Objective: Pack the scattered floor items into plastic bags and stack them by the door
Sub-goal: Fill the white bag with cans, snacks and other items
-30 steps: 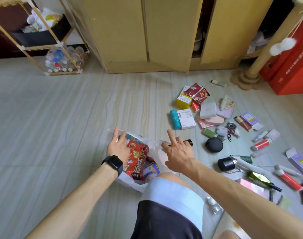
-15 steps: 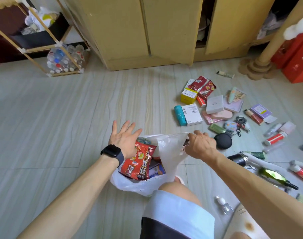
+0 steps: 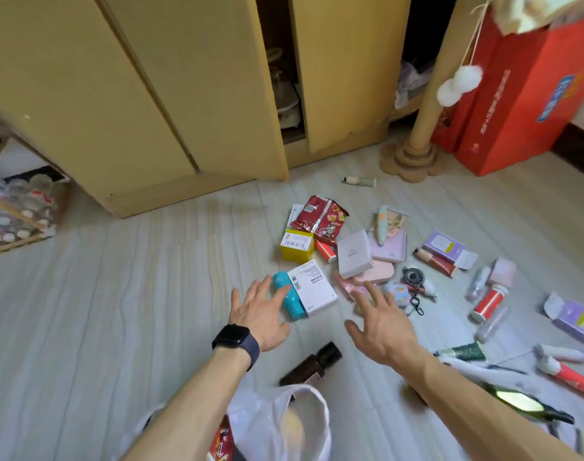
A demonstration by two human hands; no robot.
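Whereas half a second ago both hands worked at the mouth of the plastic bag, they have since let go of it and moved forward over the scattered goods. The yellow cabinet point(image 3: 151, 94) now fills the upper view, one door ajar, and the pale floor point(image 3: 101, 294) runs beneath it.

The plastic bag point(image 3: 277, 424) lies slack at the near edge, unheld. Its handle loop stands open and a red snack packet point(image 3: 220, 440) shows inside.

The left hand point(image 3: 260, 314), with a black watch point(image 3: 235, 339) at the wrist, is flat with fingers spread and grips nothing. Its fingertips overlap the teal bottle point(image 3: 292, 306), but contact cannot be confirmed. The right hand point(image 3: 380, 324) is likewise splayed wide and empty, poised over the pink items at the near edge of the pile.

A white box point(image 3: 314, 289) lies against the teal bottle on its right side. A dark bottle point(image 3: 312, 364) lies on the floor between the forearms, its lower end at the bag's handle.
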